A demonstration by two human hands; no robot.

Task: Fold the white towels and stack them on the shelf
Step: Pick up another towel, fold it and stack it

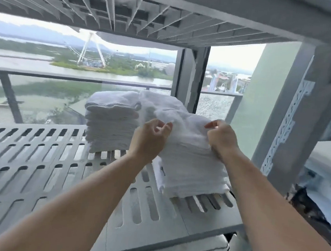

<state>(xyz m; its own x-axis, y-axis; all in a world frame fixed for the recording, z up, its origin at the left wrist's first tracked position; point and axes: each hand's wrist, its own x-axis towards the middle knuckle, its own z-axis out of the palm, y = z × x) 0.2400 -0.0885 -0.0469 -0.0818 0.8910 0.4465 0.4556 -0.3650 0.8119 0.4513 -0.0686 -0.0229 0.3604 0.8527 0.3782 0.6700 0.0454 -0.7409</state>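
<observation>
Two stacks of folded white towels stand on a grey slotted shelf (33, 157). The rear stack (109, 123) sits at the back middle. The nearer stack (192, 169) stands to its right, close to the shelf post. A white towel (185, 123) lies on top of the nearer stack. My left hand (150, 138) pinches its left edge with curled fingers. My right hand (221, 135) pinches its right edge. Both forearms reach in from below.
A slatted upper shelf (133, 4) hangs close overhead. A thick grey post (297, 119) stands right of the stacks. More white linen (193, 250) lies on the level below, and other towels (329, 160) at far right. Glass and a railing are behind.
</observation>
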